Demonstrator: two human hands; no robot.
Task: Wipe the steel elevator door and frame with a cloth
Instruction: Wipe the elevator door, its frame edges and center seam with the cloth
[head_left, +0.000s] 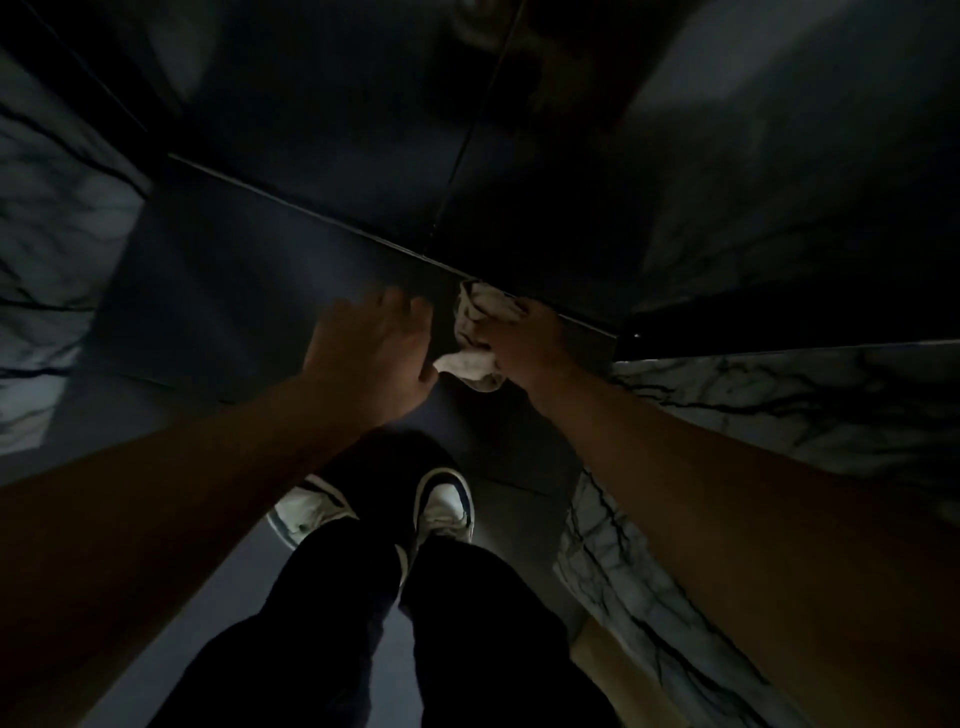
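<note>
- Cloth (475, 332): white, bunched up, low down right at the bottom edge of the elevator door (363, 156), beside the centre seam where door meets floor (218, 291).
- Right hand (524, 345) is closed round the cloth, fingers wrapped over the wad w/ a loose tail hanging out toward the left hand; looks pressed against the door's foot, tho contact is hard to confirm in this dim light.
- Left hand (376, 353) is spread wide, fingers apart, holding nothing; thumb sits just beside the cloth tail. Can't tell if the palm rests on the floor or hovers.
- Handling, prob: cloth is soft, light, floppy, so best gripped as a wad in the palm, tail tucked in so it doesn't drag. Steel door is rigid and smooth, so cloth should slide easily.
- Around: veined marble wall (779, 395) flanks the right side; person's two sneakers (447, 506) stand just behind the hands.
- Door frame (779, 182) to the right is v. dark, detail unreadable.
</note>
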